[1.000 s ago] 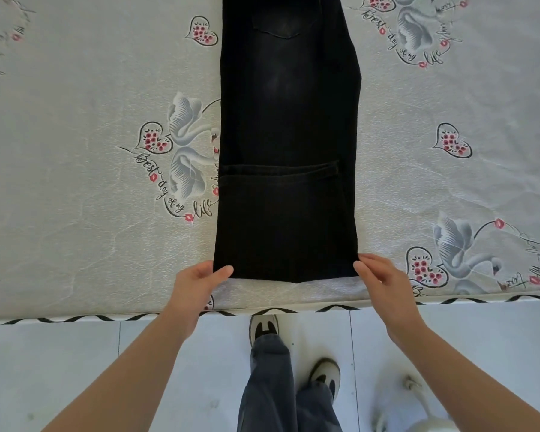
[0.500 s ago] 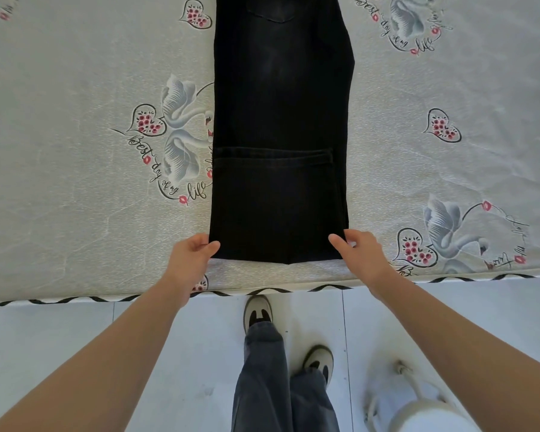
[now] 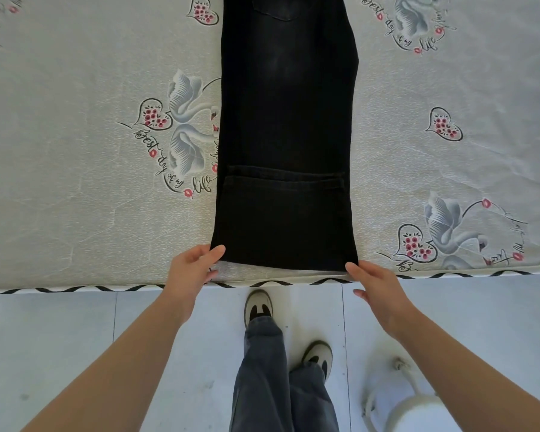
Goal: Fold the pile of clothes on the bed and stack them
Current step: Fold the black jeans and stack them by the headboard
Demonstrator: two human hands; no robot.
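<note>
Black jeans [image 3: 286, 135] lying flat on bed [image 3: 75, 182], folded lengthwise, running from near edge up toward 12 o'clock, hem end folded back over itself. We're standing at 6 o'clock side. Left hand [image 3: 189, 271] touching near-left corner, fingers [image 3: 214, 252] loosely curled at hem; can't tell if really pinching. Right hand [image 3: 376, 286] resting at near-right corner, fingers fairly straight, relaxed. Sneakers [image 3: 258, 307] on floor [image 3: 60, 338] below.
</note>
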